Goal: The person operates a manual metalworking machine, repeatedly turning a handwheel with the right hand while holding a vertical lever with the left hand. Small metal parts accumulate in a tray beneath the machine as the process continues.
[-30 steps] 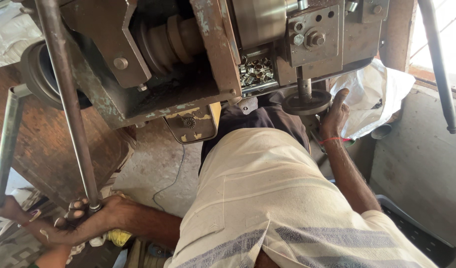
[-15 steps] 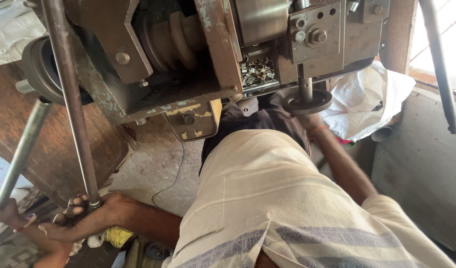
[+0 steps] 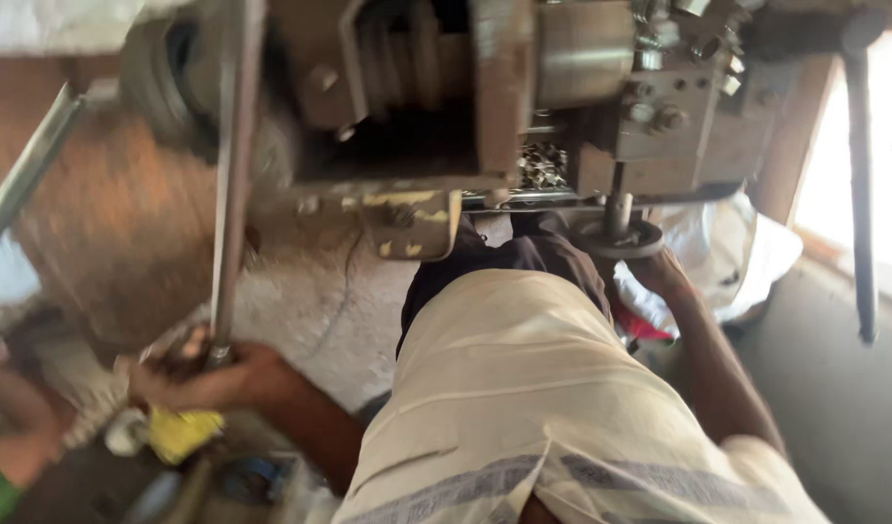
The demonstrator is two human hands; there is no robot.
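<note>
My left hand (image 3: 213, 374) is closed around the lower end of a long upright metal rod (image 3: 231, 194) at the lower left. My right hand (image 3: 660, 274) reaches up on the right and grips the rim of a small round metal wheel (image 3: 621, 239) from below; its fingertips are partly hidden. The wheel hangs on a short shaft under a heavy rusty machine (image 3: 485, 107) with pulleys and bolts. My cream striped shirt (image 3: 543, 408) fills the lower middle. The whole picture is blurred.
Another person's arm with a green sleeve (image 3: 9, 456) sits at the lower left edge. A yellow object (image 3: 184, 434) lies under my left hand. A slanted grey bar (image 3: 24, 175) crosses the left side, and a dark rod (image 3: 858, 194) hangs at the right. A white bag (image 3: 747, 257) lies behind the wheel.
The view has swung and blurred. My right hand has slid from the wheel's side to under its rim. The slanted bar on the left has tilted further, and the other person's hand has dropped.
</note>
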